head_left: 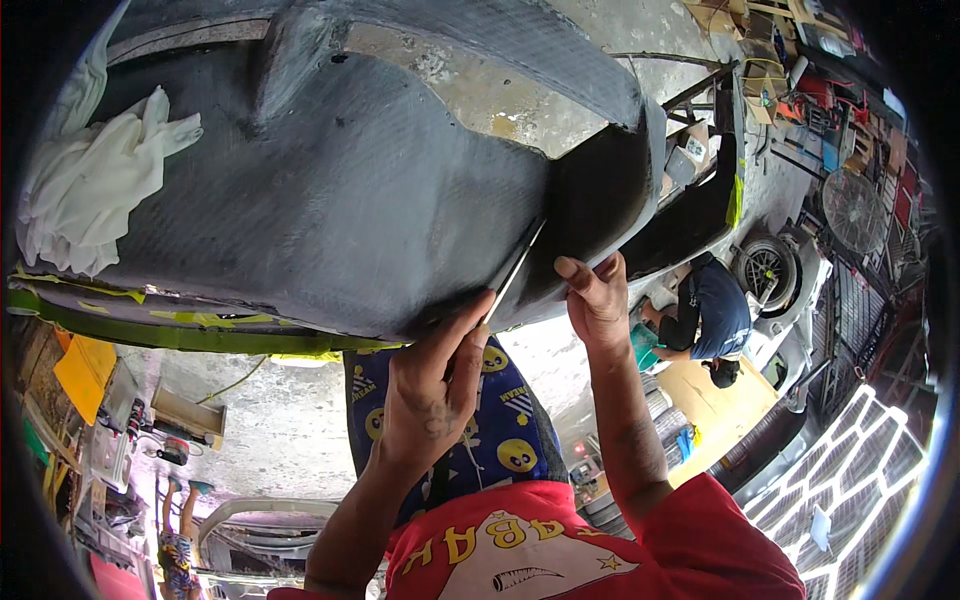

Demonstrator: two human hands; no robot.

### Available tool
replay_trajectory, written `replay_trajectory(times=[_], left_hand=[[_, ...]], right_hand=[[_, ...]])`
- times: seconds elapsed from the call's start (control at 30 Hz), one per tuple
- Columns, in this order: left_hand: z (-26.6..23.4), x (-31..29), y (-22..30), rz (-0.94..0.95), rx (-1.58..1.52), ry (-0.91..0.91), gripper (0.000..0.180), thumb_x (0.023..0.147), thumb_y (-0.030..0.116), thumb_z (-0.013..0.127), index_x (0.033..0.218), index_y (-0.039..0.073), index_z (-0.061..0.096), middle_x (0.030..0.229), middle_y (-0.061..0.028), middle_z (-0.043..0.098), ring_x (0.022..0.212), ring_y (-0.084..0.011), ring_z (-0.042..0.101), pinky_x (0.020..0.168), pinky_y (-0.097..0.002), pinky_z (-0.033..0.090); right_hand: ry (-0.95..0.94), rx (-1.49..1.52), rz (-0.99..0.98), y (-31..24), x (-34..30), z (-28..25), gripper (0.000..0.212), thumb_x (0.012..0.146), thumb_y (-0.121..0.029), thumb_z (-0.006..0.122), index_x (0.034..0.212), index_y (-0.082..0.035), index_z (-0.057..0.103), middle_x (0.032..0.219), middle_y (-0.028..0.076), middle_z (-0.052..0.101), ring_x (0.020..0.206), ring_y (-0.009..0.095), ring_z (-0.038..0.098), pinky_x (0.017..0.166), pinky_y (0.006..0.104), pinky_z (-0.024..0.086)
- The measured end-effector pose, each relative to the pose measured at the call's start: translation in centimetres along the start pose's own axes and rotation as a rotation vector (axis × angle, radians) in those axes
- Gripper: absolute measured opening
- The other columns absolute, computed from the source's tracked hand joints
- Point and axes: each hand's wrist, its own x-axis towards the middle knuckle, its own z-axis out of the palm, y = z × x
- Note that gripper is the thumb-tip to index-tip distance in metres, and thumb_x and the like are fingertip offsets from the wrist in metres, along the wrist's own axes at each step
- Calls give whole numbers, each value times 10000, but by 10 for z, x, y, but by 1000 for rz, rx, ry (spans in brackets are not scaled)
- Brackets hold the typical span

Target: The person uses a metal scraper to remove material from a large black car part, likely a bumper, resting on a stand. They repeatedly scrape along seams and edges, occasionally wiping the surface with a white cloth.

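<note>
A large dark grey moulded panel (330,190), its surface woven-looking and curved like a vehicle body part, stretches across the upper half of the head view. My left hand (437,380) is closed on a thin, pale stick-like tool (516,267), whose far end touches the panel where it dips into a darker recess (600,185). My right hand (598,300) is at the panel's near edge, just right of the tool. Its fingers are curled with the thumb close to them; what they grip, if anything, is hidden.
A crumpled white cloth (100,190) lies on the panel's left end. Yellow-green tape (150,332) runs along its near edge. On the right, a person in a dark shirt (715,310) crouches near a wheel (765,272). A round fan (855,208) stands beyond; another person (178,550) is at lower left.
</note>
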Motion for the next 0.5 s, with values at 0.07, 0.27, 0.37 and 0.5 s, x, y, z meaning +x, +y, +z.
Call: replay_trajectory(times=[0.07,0.27,0.37,0.5], left_hand=[[-1,2,1,12,9,-3,291,1022,-19,634,1310,-16,679,1066,-216,775,878,-239,783,759,-310,588],[0,3,-1,53,22,8,297,1015,-32,630,1309,-22,677,1072,-226,770,943,-285,788,796,-333,601],[2,6,-1,103,67,18,297,1017,-35,622,1309,-25,677,1012,-208,768,847,-260,767,748,-335,588],[6,4,-5,-24,-79,-2,288,1037,-10,608,1318,-27,670,838,-116,711,647,-147,637,608,-293,513]], right_hand=[[-3,-7,-2,1,0,-2,439,827,-92,853,1218,31,696,1153,84,752,1021,166,703,980,331,534],[-6,-20,1,3,0,-2,434,830,-111,858,1207,30,694,1139,78,750,1011,159,700,977,328,532],[0,-37,-1,3,0,-3,427,833,-119,852,1200,33,696,1126,75,750,1000,151,698,958,320,538],[14,-65,4,0,0,-1,393,837,-127,839,1171,35,709,1098,67,752,975,144,697,934,310,544]])
